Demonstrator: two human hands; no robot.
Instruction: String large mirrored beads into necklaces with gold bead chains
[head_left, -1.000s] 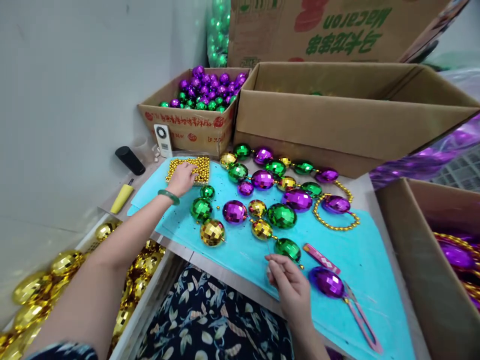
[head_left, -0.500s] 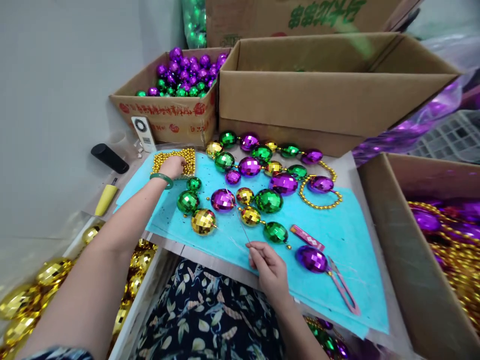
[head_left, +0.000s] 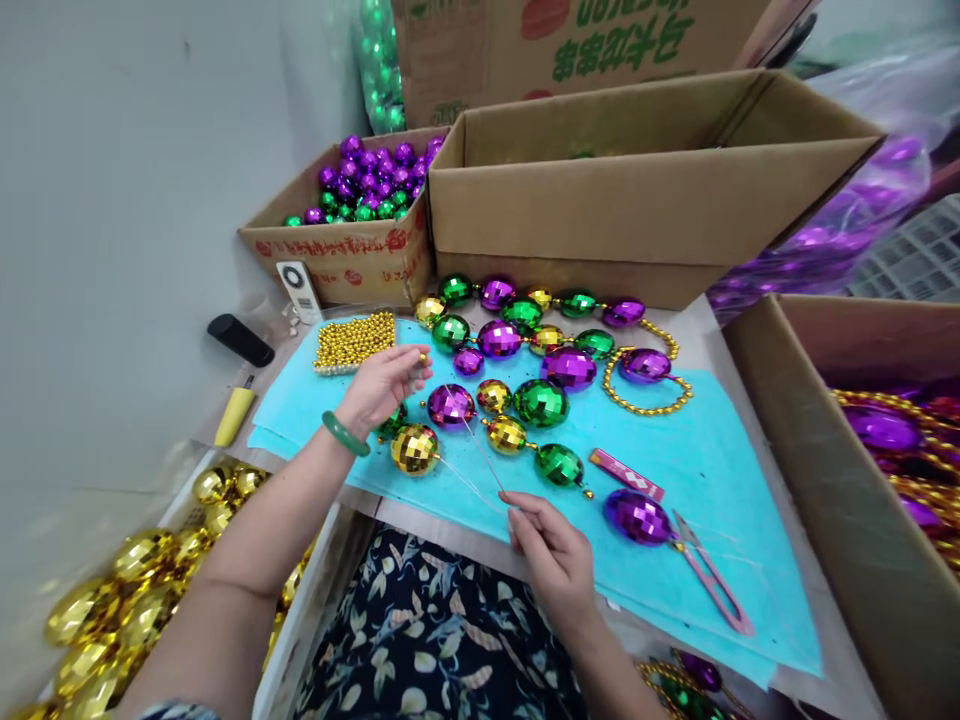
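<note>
My left hand (head_left: 386, 382), a green bangle (head_left: 346, 434) at its wrist, pinches a small gold bead (head_left: 423, 358) between thumb and finger. A long thin needle (head_left: 486, 458) is pinched in my right hand (head_left: 551, 555), its tip pointing up and left towards the bead but apart from it. Clear thread (head_left: 466, 480) runs from near the right hand to a large gold faceted bead (head_left: 414, 449). A tray of small gold beads (head_left: 354, 340) lies behind my left hand. Purple (head_left: 451, 407), green (head_left: 541, 404) and gold beads lie in front; a green one is partly hidden by the left hand.
Pink thread snips (head_left: 716, 585) and a red packet (head_left: 627, 473) lie on the blue cloth (head_left: 750, 470). Cardboard boxes (head_left: 585, 215) stand behind and at right (head_left: 832, 480). A yellow-handled tool (head_left: 235, 415) lies left, above a drawer of gold beads (head_left: 146, 555).
My left hand has left the bead tray and moved right and towards me, now with a small gold bead. My right hand still holds the needle. The view has shifted slightly.
</note>
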